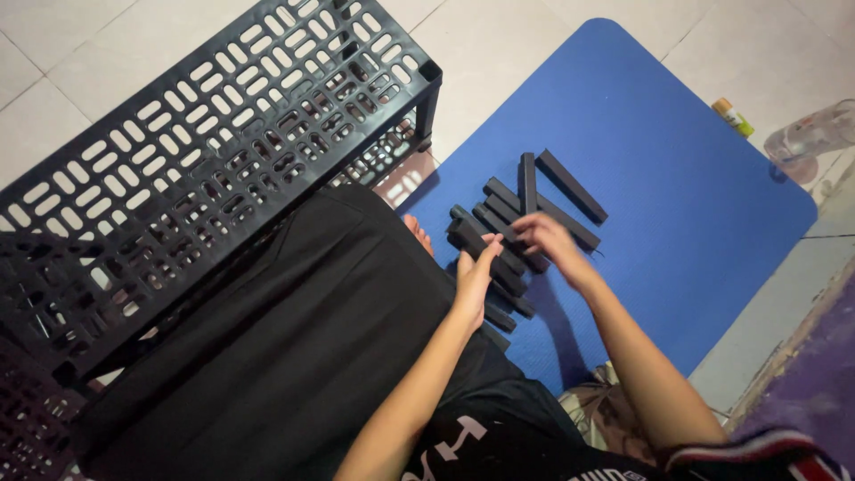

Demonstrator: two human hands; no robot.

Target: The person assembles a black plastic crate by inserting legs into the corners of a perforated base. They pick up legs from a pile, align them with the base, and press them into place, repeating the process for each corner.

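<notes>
A cluster of short black plastic bars (525,218) lies on the near-left part of a blue foam mat (677,178) spread on the floor. Over the mat's near edge, the left hand (475,281) has its fingers curled partly closed around the end of one bar at the left of the cluster. The right hand (550,242) rests on the middle of the cluster, fingers bent and loosely open, fingertips touching the bars; whether it grips one cannot be told. Left of the mat stands a black slotted plastic rack (205,151). Beyond the mat's far-right corner lies a clear plastic bottle (815,134).
</notes>
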